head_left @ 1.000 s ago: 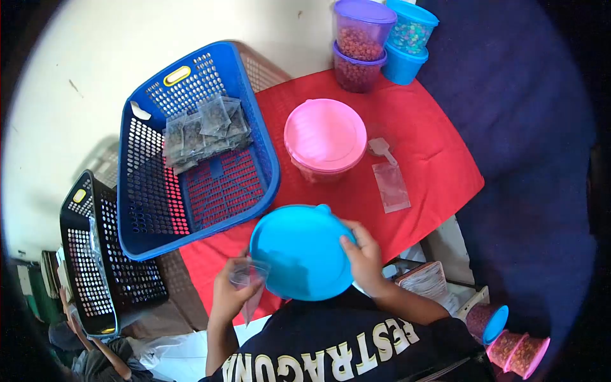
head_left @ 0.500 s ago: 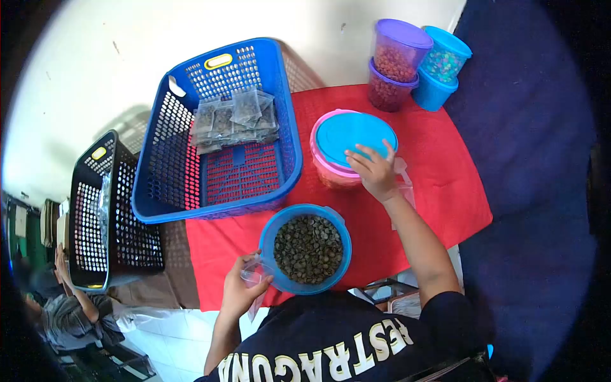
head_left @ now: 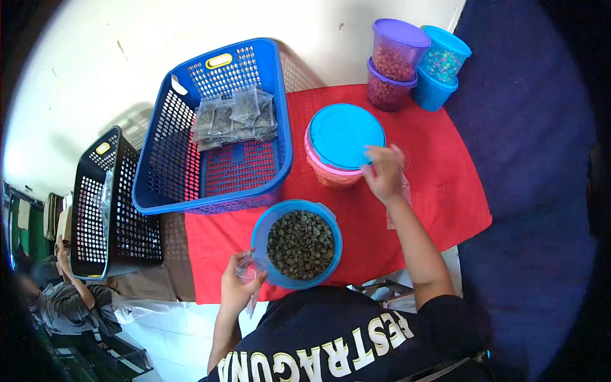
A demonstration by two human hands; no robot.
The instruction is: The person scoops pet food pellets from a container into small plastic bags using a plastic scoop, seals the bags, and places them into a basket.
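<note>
My left hand is closed on a clear plastic bag, beside the left rim of a blue tub. Dark, flat, round pieces fill much of that tub. Behind it, a blue lid rests on top of a pink-rimmed tub with reddish contents. My right hand is at the lid's right edge, slightly blurred, fingers apart and holding nothing I can see. A clear plastic item lies partly hidden under my right wrist.
A blue basket holds several filled clear packets. Purple-lidded tubs and blue tubs are stacked at the back right on the red cloth. A black basket and another person are at left.
My right hand has drawn back from the top of the blue lid to its right edge. The left hand keeps hold of the bag. The view has shifted slightly.
</note>
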